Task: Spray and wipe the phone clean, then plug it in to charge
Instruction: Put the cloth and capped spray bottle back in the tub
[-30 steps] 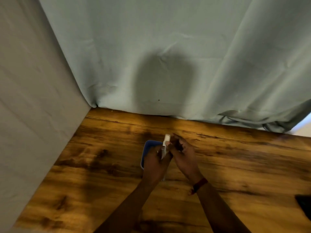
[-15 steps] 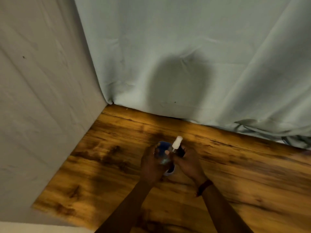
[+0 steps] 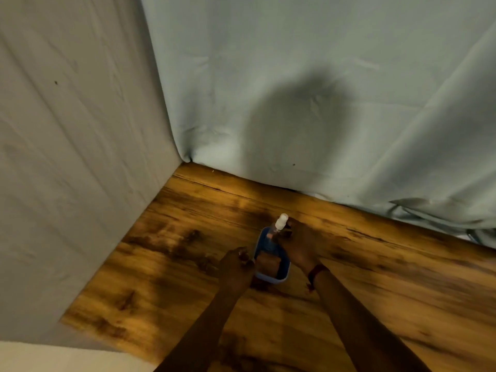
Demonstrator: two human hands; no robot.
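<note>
Through the head view, the person is working low over the wooden counter (image 3: 188,264), near the corner where the pale cloth (image 3: 295,76) is hanging. The left hand (image 3: 236,267) is steadying the phone (image 3: 269,264), which is in a blue case, with its grip curled on the near left edge. I cannot tell whether the phone is lying on the counter or being held just above it. The right hand (image 3: 299,245) is holding the spray bottle (image 3: 281,221) over the phone's far end, its grip clamped on the body below the white nozzle. The spraying step seems to be under way. Doing it well probably means aiming the nozzle at the screen, misting lightly, keeping liquid away from the charging port, and holding the phone firmly.
</note>
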